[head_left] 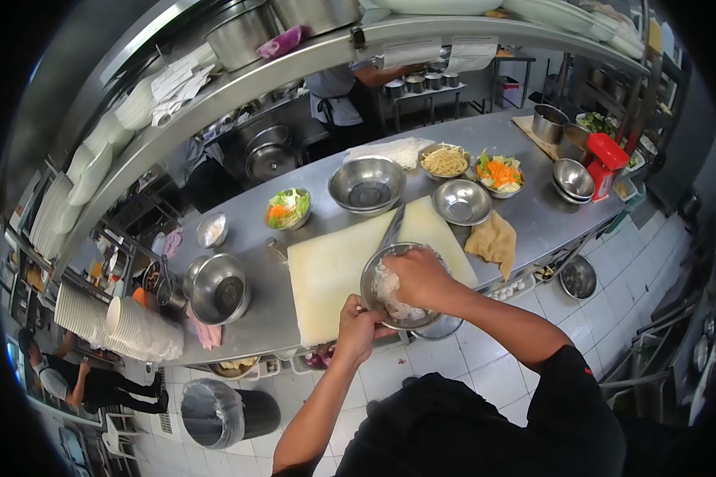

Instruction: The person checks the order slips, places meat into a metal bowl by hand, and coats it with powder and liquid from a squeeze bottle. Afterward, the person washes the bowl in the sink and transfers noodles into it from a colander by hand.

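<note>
My left hand [360, 327] grips the near left rim of a metal bowl [367, 280], its thumb on the edge. Inside that bowl is a pale, whitish food [388, 292]. My right hand [415, 278] reaches into the bowl with its fingers down in the food; the fingertips are hidden. The bowl is over the near edge of a pale cutting board [326, 274]. Behind it a knife [393, 226] lies on the board, partly covered by the bowl. To the right of the board is a tan cloth [492, 245].
Around the board stand a large metal bowl [366, 184], an empty bowl [462, 202], salad bowls [287, 208], a bowl of noodles [445, 160] and a red scale [606, 163]. A shelf [294, 60] runs overhead. People stand beyond the counter and at far left.
</note>
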### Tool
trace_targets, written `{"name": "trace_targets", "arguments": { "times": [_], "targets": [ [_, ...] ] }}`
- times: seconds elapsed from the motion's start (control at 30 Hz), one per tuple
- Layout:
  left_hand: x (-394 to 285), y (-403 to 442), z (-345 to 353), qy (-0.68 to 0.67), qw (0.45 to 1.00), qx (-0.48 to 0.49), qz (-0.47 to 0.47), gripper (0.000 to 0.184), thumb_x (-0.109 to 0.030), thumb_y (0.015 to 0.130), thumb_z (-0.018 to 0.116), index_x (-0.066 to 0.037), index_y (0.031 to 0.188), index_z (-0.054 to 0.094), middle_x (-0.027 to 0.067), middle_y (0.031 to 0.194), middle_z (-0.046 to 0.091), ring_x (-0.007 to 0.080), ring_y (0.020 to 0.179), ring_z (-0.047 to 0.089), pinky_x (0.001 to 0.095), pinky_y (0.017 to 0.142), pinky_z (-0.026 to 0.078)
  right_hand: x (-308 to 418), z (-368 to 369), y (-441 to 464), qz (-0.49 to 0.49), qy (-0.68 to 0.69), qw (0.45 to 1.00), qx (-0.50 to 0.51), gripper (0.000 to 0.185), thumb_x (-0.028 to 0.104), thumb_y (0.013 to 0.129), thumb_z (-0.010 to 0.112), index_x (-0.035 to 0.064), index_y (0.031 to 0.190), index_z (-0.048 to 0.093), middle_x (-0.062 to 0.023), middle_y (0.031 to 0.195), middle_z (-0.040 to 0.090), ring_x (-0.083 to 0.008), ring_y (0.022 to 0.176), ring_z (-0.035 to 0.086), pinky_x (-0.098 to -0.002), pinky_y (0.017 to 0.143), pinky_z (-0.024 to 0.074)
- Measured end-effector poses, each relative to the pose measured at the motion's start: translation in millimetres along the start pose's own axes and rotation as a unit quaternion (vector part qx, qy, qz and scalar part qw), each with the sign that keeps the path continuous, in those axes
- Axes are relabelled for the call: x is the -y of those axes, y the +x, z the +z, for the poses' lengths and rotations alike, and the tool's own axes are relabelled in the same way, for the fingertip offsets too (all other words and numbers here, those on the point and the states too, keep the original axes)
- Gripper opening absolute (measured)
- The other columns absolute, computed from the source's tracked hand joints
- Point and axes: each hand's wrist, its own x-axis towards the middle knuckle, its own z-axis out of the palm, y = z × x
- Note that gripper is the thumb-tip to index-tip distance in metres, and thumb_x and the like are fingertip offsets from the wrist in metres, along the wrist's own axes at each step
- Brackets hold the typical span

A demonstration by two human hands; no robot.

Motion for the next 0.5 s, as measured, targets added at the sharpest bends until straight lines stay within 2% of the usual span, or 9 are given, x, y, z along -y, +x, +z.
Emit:
{"name": "trace_targets", "arguments": {
  "times": [0.1, 0.17, 0.23, 0.33, 0.5],
  "targets": [
    [-0.2, -1.6, -1.3, 0.007, 1.000, 0.016, 0.001, 0.025, 0.013, 0.078, 0.052, -0.003, 0.092, 0.039, 0.0177, 0.090, 0.057, 0.0274, 0.074, 0.066, 0.0405, 0.062, 0.064, 3.7, 24.5, -12.9, 0.001, -0.039, 0.999, -0.022, 0.046, 0.015, 0.069, 0.071, 0.0037, 0.112, 0.061, -0.0183, 0.098, 0.067, -0.0344, 0.099, 0.063, -0.0471, 0.092, 0.0423],
    [6.3, -2.4, -2.2, 0.011, 1.000, 0.025, 0.000, 0.024, 0.013, 0.078, 0.052, -0.004, 0.092, 0.040, 0.0168, 0.090, 0.057, 0.0261, 0.074, 0.065, 0.0399, 0.061, 0.064, -3.5, 44.7, -15.2, 0.014, -0.063, 0.998, -0.001, 0.051, 0.015, 0.067, 0.073, 0.0049, 0.116, 0.059, -0.0175, 0.095, 0.068, -0.0348, 0.096, 0.063, -0.0473, 0.090, 0.0421],
    [15.7, -1.6, -2.9, 0.008, 1.000, 0.025, 0.001, 0.025, 0.012, 0.078, 0.053, -0.004, 0.091, 0.040, 0.0160, 0.090, 0.057, 0.0251, 0.074, 0.065, 0.0392, 0.060, 0.064, -15.0, 59.9, -9.7, 0.029, -0.069, 0.995, 0.062, 0.058, 0.014, 0.064, 0.074, 0.0067, 0.119, 0.056, -0.0162, 0.088, 0.069, -0.0359, 0.087, 0.066, -0.0476, 0.083, 0.0436],
    [27.4, -0.7, -1.8, 0.006, 1.000, 0.015, -0.004, 0.025, 0.012, 0.078, 0.054, -0.005, 0.091, 0.041, 0.0152, 0.092, 0.057, 0.0242, 0.074, 0.065, 0.0385, 0.059, 0.063, -28.3, 56.3, -6.4, 0.030, -0.062, 0.992, 0.102, 0.059, 0.015, 0.063, 0.076, 0.0069, 0.118, 0.057, -0.0149, 0.086, 0.069, -0.0342, 0.088, 0.066, -0.0468, 0.080, 0.0436],
    [19.7, -1.5, 6.4, -0.002, 1.000, -0.003, 0.007, 0.023, 0.011, 0.079, 0.053, -0.005, 0.090, 0.041, 0.0153, 0.091, 0.058, 0.0241, 0.074, 0.065, 0.0388, 0.060, 0.064, -37.6, 48.4, -1.8, 0.016, -0.018, 1.000, 0.005, 0.058, 0.015, 0.060, 0.079, 0.0049, 0.114, 0.059, -0.0171, 0.092, 0.068, -0.0349, 0.093, 0.064, -0.0472, 0.084, 0.0441]
  ]
}}
